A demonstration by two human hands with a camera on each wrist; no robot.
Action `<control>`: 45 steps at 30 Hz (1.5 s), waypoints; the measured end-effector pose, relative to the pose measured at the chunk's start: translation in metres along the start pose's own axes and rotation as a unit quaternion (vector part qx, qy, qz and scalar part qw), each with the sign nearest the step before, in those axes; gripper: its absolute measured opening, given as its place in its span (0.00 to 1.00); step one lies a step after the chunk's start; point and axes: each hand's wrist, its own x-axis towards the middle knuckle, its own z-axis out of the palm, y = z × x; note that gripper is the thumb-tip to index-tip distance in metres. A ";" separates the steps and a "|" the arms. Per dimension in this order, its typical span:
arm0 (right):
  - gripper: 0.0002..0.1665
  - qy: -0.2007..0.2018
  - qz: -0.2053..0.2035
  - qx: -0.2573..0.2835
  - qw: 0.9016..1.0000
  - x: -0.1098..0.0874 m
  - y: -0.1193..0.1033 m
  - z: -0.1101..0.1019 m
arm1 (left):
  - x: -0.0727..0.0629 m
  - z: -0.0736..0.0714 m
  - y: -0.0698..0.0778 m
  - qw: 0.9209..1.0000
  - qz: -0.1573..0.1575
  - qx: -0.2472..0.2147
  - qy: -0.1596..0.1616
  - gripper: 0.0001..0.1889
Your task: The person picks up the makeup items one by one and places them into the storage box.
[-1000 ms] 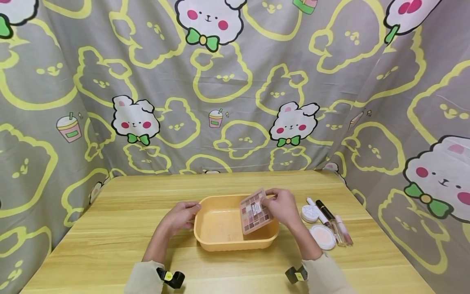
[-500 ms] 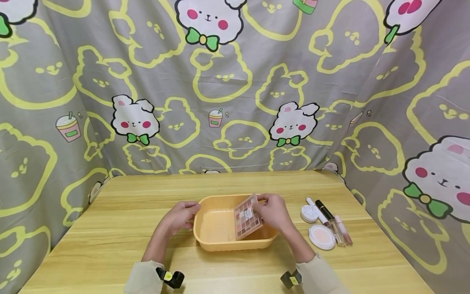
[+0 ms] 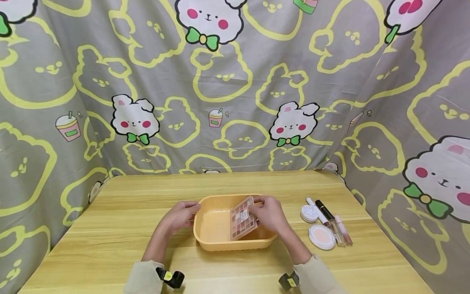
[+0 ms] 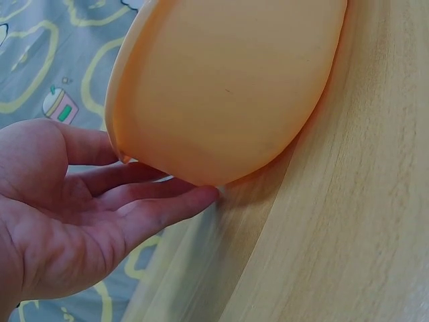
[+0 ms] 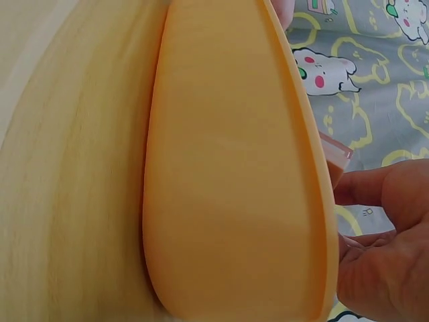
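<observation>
An orange-yellow plastic basin (image 3: pixel 216 230) stands on the table. At its left end my left hand (image 3: pixel 180 216) holds the rim; in the left wrist view, the other fingers (image 4: pixel 164 209) lie against the outer side wall. My right hand (image 3: pixel 269 212) pinches an eyeshadow palette (image 3: pixel 240 222) by its upper right edge. The palette has a clear lid with white lettering and tilts inside the basin, its lower edge near the floor. From the right wrist, the basin wall (image 5: pixel 234 161) hides most of the palette; one corner (image 5: pixel 337 151) shows above the rim.
To the right lie a round white star-patterned case (image 3: pixel 309 213), a round compact (image 3: pixel 322 237), a black-capped tube (image 3: pixel 324 209), a white tube (image 3: pixel 318 209) and a pink-capped tube (image 3: pixel 343 229). A patterned grey curtain (image 3: pixel 235 90) surrounds the wooden table (image 3: pixel 128 196).
My right hand has moved left and slightly down with the palette, which now sits lower and further left in the basin. The left hand has stayed at the rim.
</observation>
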 end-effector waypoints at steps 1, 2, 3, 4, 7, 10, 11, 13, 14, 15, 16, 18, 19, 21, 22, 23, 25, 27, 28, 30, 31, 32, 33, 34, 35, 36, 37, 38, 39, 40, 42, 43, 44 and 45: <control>0.19 -0.001 0.000 0.000 1.000 0.000 0.000 0.000 | 0.000 0.000 0.000 1.000 0.000 -0.001 0.001 0.26; 0.19 -0.002 -0.001 0.000 1.000 0.000 0.000 0.001 | 0.000 0.000 0.000 1.000 0.001 -0.002 0.001 0.26; 0.18 -0.005 -0.002 -0.001 1.000 0.000 0.001 0.001 | 0.000 0.000 0.000 1.000 0.001 -0.001 0.003 0.26; 0.18 -0.009 -0.002 -0.001 1.000 0.000 0.001 0.001 | 0.000 0.000 0.000 1.000 0.001 0.001 0.004 0.26; 0.18 -0.020 -0.007 0.000 1.000 0.000 0.003 0.002 | 0.000 0.000 -0.001 1.000 0.000 0.011 0.009 0.26; 0.18 -0.027 -0.014 0.002 1.000 0.000 0.004 0.003 | 0.000 0.000 -0.002 1.000 -0.001 0.019 0.015 0.26; 0.18 -0.028 -0.016 0.003 0.999 0.000 0.004 0.003 | 0.000 0.000 -0.002 1.000 0.000 0.020 0.016 0.25; 0.18 -0.030 -0.018 0.004 0.999 0.000 0.005 0.004 | 0.001 0.000 -0.002 1.000 0.000 0.021 0.016 0.25; 0.18 -0.031 -0.018 0.003 0.999 0.000 0.005 0.004 | 0.001 0.001 -0.002 1.000 0.000 0.019 0.018 0.25; 0.18 -0.034 -0.018 0.004 0.999 0.000 0.005 0.004 | 0.001 0.001 -0.003 1.000 0.001 0.018 0.018 0.25; 0.18 -0.036 -0.016 0.003 0.999 0.000 0.005 0.004 | 0.001 0.001 -0.003 1.000 0.001 0.017 0.017 0.25; 0.19 -0.041 -0.014 0.003 0.999 -0.001 0.005 0.004 | 0.001 0.001 -0.003 1.000 0.001 0.016 0.017 0.25; 0.19 -0.045 -0.012 0.003 0.999 -0.001 0.004 0.004 | 0.001 0.001 -0.003 1.000 0.001 0.016 0.018 0.25; 0.20 -0.051 -0.010 0.002 0.999 -0.002 0.004 0.004 | 0.001 0.001 -0.003 1.000 0.001 0.018 0.017 0.26; 0.20 -0.054 -0.010 0.002 0.998 -0.002 0.003 0.004 | 0.001 0.001 -0.002 1.000 0.001 0.018 0.017 0.26; 0.21 -0.058 -0.010 0.002 0.998 -0.002 0.003 0.004 | 0.001 0.001 -0.002 1.000 0.002 0.019 0.016 0.26; 0.21 -0.065 -0.008 0.006 0.998 -0.003 0.002 0.003 | 0.001 0.001 -0.002 1.000 0.001 0.018 0.017 0.26; 0.23 -0.077 -0.005 0.009 0.997 -0.003 0.002 0.002 | 0.001 0.000 -0.002 1.000 0.002 0.019 0.015 0.26; 0.23 -0.083 -0.004 0.011 0.996 -0.003 0.001 0.002 | 0.001 0.000 -0.002 1.000 0.001 0.017 0.015 0.26; 0.26 -0.100 0.002 0.017 0.995 -0.003 0.000 0.000 | 0.001 0.000 -0.002 1.000 0.000 0.016 0.015 0.26; 0.27 -0.111 0.003 0.022 0.994 -0.003 0.000 -0.001 | 0.001 0.000 -0.002 1.000 0.000 0.016 0.016 0.26; 0.28 -0.124 0.004 0.030 0.992 -0.003 -0.001 -0.002 | 0.001 0.000 -0.002 1.000 -0.001 0.015 0.018 0.26; 0.30 -0.137 0.006 0.039 0.990 -0.003 -0.001 -0.003 | 0.002 0.001 -0.002 1.000 -0.001 0.016 0.017 0.26; 0.31 -0.151 0.006 0.048 0.987 -0.003 -0.002 -0.004 | 0.002 0.001 -0.002 1.000 -0.002 0.015 0.018 0.26; 0.32 -0.164 0.006 0.058 0.985 -0.003 -0.002 -0.005 | 0.002 0.001 -0.002 1.000 -0.001 0.016 0.018 0.26; 0.34 -0.177 0.007 0.069 0.982 -0.003 -0.003 -0.006 | 0.002 0.001 -0.002 1.000 -0.002 0.016 0.019 0.26; 0.35 -0.189 0.006 0.081 0.979 -0.003 -0.003 -0.006 | 0.002 0.001 -0.002 1.000 -0.002 0.017 0.020 0.26; 0.36 -0.197 0.007 0.089 0.976 -0.003 -0.003 -0.006 | 0.002 0.001 -0.002 1.000 -0.001 0.017 0.018 0.26; 0.37 -0.203 0.005 0.095 0.975 -0.004 -0.003 -0.007 | 0.002 0.001 -0.002 1.000 0.001 0.018 0.016 0.26; 0.37 -0.208 0.006 0.101 0.973 -0.004 -0.004 -0.007 | 0.002 0.001 -0.002 1.000 0.000 0.017 0.016 0.26; 0.39 -0.212 0.006 0.108 0.971 -0.004 -0.003 -0.006 | 0.002 0.001 -0.002 1.000 0.000 0.015 0.017 0.26; 0.39 -0.211 0.005 0.109 0.971 -0.004 -0.003 -0.006 | 0.002 0.001 -0.002 1.000 0.000 0.014 0.015 0.27; 0.39 -0.210 0.006 0.109 0.971 -0.004 -0.003 -0.005 | 0.002 0.001 -0.002 1.000 -0.001 0.013 0.014 0.27; 0.39 -0.208 0.006 0.110 0.972 -0.004 -0.003 -0.004 | 0.002 0.001 -0.002 1.000 -0.001 0.014 0.014 0.27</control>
